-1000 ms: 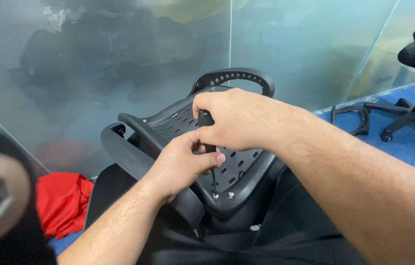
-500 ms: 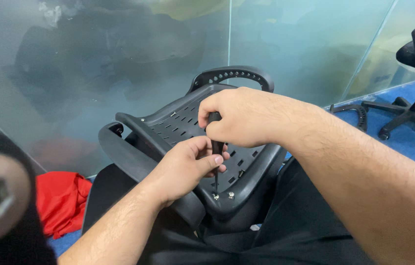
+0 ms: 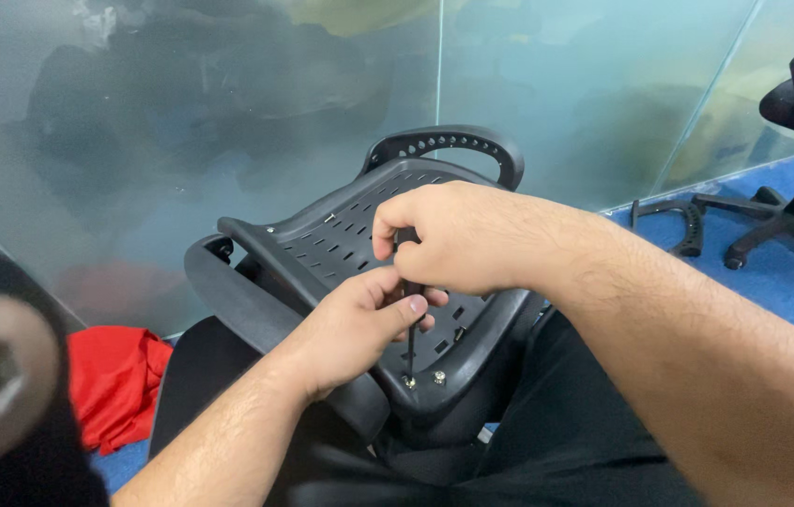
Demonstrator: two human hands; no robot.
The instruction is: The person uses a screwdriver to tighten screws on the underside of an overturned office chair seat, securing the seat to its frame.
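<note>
Both hands on a thin driver, working a screw at the near edge of a chair back held on the lap.

The black perforated plastic chair back (image 3: 341,235) lies tilted under both grips. Right hand (image 3: 458,235) is clenched round the top of the slim dark metal screwdriver (image 3: 409,324); left hand (image 3: 359,324), just below it, pinches the shaft. Directly beneath the grips, the tip meets a small silver screw (image 3: 408,381). Risk: unclamped shell could rock, tip slips off, marring the head or jabbing the lap.

Right hand (image 3: 458,235) hides the tool's (image 3: 410,324) handle
</note>
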